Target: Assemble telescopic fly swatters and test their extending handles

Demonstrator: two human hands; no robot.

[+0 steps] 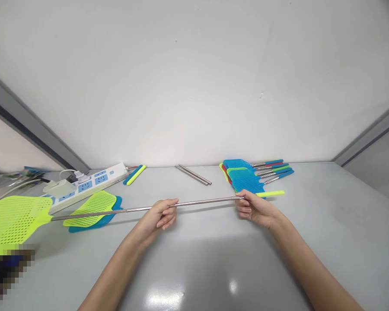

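Metal rod (204, 201) of a yellow-green swatter (22, 216) in left fingers (167, 219) and right fingers (244, 209)

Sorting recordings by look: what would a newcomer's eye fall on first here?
Probably the yellow-green swatter stretching from the left edge across the view, its shaft held in the left hand and right hand. Next, perhaps the heap of colourful swatters by the wall, right of centre.

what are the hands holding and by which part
A yellow-green fly swatter, by its metal rod: left hand around mid-rod, right hand near the handle.
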